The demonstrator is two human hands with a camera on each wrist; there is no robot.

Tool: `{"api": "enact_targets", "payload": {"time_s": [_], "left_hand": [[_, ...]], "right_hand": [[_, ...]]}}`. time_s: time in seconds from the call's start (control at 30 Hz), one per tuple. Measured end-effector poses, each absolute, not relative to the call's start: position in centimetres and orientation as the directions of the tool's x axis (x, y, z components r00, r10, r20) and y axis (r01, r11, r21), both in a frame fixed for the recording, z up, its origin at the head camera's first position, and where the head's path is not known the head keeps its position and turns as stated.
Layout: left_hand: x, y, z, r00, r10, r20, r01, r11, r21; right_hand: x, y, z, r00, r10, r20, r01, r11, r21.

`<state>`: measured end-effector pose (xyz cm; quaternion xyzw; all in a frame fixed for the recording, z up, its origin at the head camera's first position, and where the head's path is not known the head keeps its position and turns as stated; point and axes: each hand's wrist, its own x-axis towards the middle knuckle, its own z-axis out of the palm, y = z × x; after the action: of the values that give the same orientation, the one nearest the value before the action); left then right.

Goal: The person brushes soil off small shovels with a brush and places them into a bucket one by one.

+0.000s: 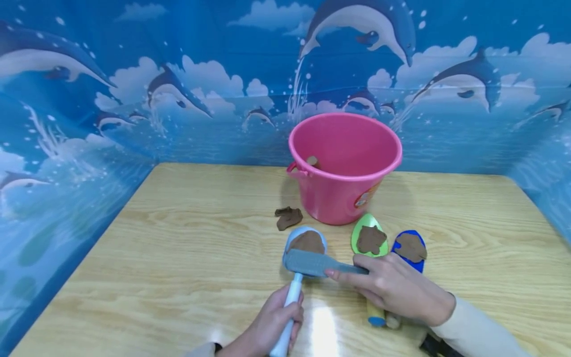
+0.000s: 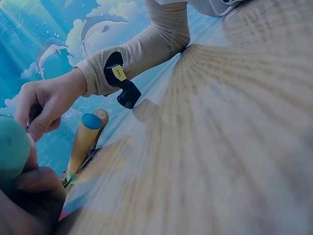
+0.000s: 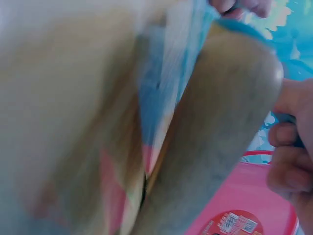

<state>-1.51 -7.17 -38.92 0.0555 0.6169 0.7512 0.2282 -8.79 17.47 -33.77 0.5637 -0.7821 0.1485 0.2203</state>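
In the head view my left hand [image 1: 274, 320] grips the pale blue handle of a toy shovel [image 1: 287, 307]. Brown clay [image 1: 307, 241] covers much of the shovel's light blue blade. My right hand [image 1: 397, 285] pinches the handle of a flat grey-blue spatula [image 1: 308, 263], whose broad end lies across the near part of that blade and hides some of the clay. Whether it touches the clay, I cannot tell. Beneath my right hand, handles of other shovels show, one yellow with a blue end [image 1: 376, 321]. Close by, the left wrist view catches the shovel's rounded handle end [image 2: 11, 147].
A green shovel [image 1: 357, 237] and a dark blue shovel [image 1: 417, 265] lie to the right, each bearing brown clay. Behind them stands a pink bucket [image 1: 334, 198] with something brownish inside. A loose clay piece [image 1: 290, 218] sits left of it on the wooden table [image 1: 178, 248].
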Motion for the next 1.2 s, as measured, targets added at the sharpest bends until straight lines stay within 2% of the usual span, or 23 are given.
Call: {"api": "enact_targets", "payload": {"time_s": [0.13, 0.3, 0.4, 0.57, 0.77, 0.9, 1.0, 1.2], "left_hand": [[-1.44, -7.09, -38.88, -0.892, 0.411, -0.188, -0.258, -0.122, 0.958], [-1.55, -7.07, -38.96, -0.899, 0.405, -0.169, -0.235, -0.121, 0.964], [-1.59, -7.09, -39.04, -0.898, 0.407, -0.168, -0.240, -0.131, 0.962], [-1.52, -7.11, -39.05, -0.891, 0.417, -0.178, -0.257, -0.142, 0.956], [-1.45, -7.09, -38.98, -0.890, 0.416, -0.185, -0.263, -0.138, 0.955], [-1.47, -7.11, -38.99, -0.894, 0.408, -0.183, -0.259, -0.138, 0.956], [-1.48, -7.17, -39.00, -0.895, 0.405, -0.186, -0.264, -0.144, 0.954], [-1.52, -7.22, -38.99, -0.892, 0.416, -0.177, -0.261, -0.155, 0.953]], "right_hand": [[-8.85, 17.57, -33.89, -0.250, -0.803, 0.541, -0.925, 0.363, 0.112], [-9.08, 17.83, -33.79, -0.261, -0.792, 0.552, -0.902, 0.404, 0.152], [-9.14, 17.93, -33.63, -0.287, -0.779, 0.557, -0.903, 0.414, 0.113], [-8.87, 17.65, -33.74, -0.273, -0.803, 0.531, -0.943, 0.333, 0.019], [-8.92, 17.58, -34.04, -0.267, -0.793, 0.548, -0.922, 0.376, 0.095], [-9.12, 17.82, -33.96, -0.299, -0.775, 0.557, -0.896, 0.428, 0.115], [-9.28, 17.98, -33.79, -0.322, -0.756, 0.570, -0.890, 0.448, 0.090], [-8.98, 17.65, -33.68, -0.274, -0.800, 0.534, -0.945, 0.326, 0.005]]}}
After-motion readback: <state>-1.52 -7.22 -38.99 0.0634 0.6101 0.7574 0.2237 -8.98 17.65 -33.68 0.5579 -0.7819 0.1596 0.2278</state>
